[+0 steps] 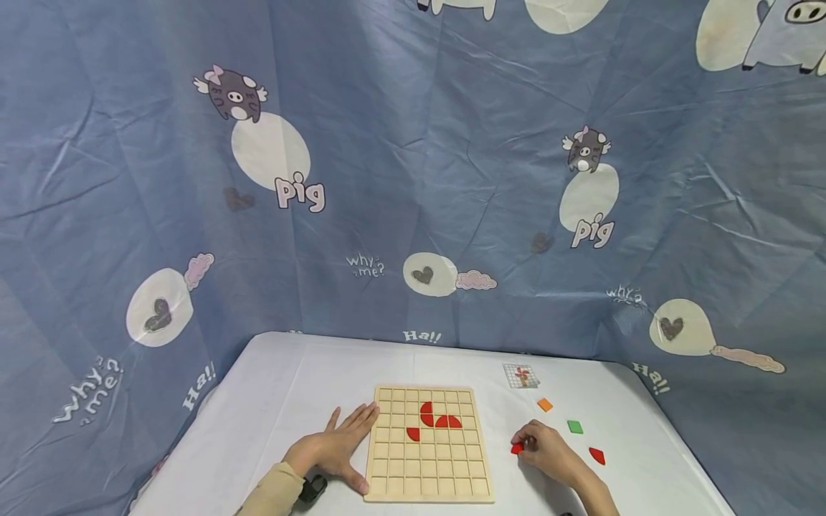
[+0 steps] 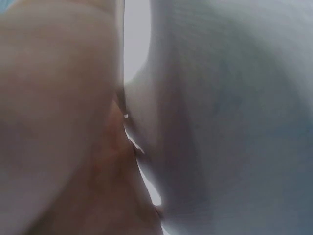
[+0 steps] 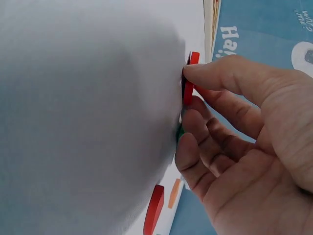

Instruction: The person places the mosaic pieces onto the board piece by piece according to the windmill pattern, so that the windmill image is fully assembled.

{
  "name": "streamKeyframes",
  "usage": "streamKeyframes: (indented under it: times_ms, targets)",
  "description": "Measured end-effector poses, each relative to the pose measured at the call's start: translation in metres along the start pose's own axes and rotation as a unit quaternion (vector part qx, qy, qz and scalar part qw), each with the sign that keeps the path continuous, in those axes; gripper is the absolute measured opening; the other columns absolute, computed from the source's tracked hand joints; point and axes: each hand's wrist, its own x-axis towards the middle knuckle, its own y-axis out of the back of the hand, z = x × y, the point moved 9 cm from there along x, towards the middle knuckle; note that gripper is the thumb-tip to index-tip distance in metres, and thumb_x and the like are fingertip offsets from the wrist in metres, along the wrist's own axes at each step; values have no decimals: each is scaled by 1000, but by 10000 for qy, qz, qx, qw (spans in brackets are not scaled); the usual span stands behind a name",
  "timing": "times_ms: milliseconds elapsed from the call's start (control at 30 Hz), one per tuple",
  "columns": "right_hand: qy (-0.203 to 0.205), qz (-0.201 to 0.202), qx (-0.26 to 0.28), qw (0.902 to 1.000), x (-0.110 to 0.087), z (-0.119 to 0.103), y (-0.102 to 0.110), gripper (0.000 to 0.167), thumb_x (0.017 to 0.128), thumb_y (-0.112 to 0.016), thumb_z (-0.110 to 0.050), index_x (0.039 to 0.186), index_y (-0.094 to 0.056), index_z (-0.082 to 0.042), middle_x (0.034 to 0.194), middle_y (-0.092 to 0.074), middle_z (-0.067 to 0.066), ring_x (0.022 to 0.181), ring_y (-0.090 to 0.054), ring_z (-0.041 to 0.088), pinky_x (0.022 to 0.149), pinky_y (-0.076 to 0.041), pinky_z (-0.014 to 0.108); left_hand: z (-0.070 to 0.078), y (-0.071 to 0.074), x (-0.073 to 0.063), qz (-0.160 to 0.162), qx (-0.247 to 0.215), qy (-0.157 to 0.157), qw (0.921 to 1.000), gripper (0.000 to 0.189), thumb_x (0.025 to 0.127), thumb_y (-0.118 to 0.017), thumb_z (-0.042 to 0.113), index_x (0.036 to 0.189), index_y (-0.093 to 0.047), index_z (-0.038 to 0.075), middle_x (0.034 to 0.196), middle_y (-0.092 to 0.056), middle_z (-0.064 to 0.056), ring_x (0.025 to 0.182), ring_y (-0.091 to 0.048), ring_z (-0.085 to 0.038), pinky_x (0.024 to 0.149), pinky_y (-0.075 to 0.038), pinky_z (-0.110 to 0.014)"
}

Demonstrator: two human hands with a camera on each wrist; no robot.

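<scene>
A wooden grid board point(image 1: 403, 489) lies flat on the table, with several red quarter-round tiles point(image 1: 414, 434) in its upper and middle cells. My left hand point(image 1: 332, 448) rests spread along the board's left side, its fingertips and thumb at the edge. The left wrist view shows only blurred skin point(image 2: 54, 98) and pale cloth. To the right of the board, my right hand point(image 1: 548, 451) pinches a red tile point(image 3: 191, 78) between thumb and finger, close to the tabletop. The other fingers of that hand curl loosely beneath it in the right wrist view.
Right of the board lie an orange square tile point(image 1: 545, 405), a green square tile point(image 1: 575, 427) and another red tile point(image 1: 596, 456). A small pattern card point(image 1: 521, 376) sits farther back. Behind the white table point(image 1: 310, 373) hangs a blue printed curtain point(image 1: 387, 179).
</scene>
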Motion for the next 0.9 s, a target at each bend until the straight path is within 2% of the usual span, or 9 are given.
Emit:
streamKeyframes:
  times_ms: [233, 433, 900]
  targets:
    - [-112, 114, 128, 9998, 3, 1, -2, 17, 76, -79, -8, 84, -65, -13, 77, -56, -3, 68, -47, 9, 56, -40, 21, -2, -2, 0, -21, -16, 65, 10000, 135, 60, -76, 69, 155, -4, 6, 164, -1, -12, 151, -2, -34, 115, 5, -67]
    - [-326, 323, -153, 9988, 9, 0, -1, 24, 74, -83, -19, 79, -59, -13, 67, -54, -5, 61, -46, 8, 52, -38, 21, -3, -1, 2, -20, 5, 77, 10000, 134, 60, -76, 69, 155, -5, 7, 164, -1, -12, 151, -2, -34, 115, 5, -67]
    - [-529, 585, -374, 9962, 11, -1, 0, 28, 74, -83, -19, 74, -56, -11, 62, -53, -4, 57, -45, 10, 49, -34, 21, -4, -2, 3, -7, 24, 104, 9999, 135, 59, -76, 70, 155, -4, 7, 164, -1, -12, 151, -2, -33, 115, 5, -67]
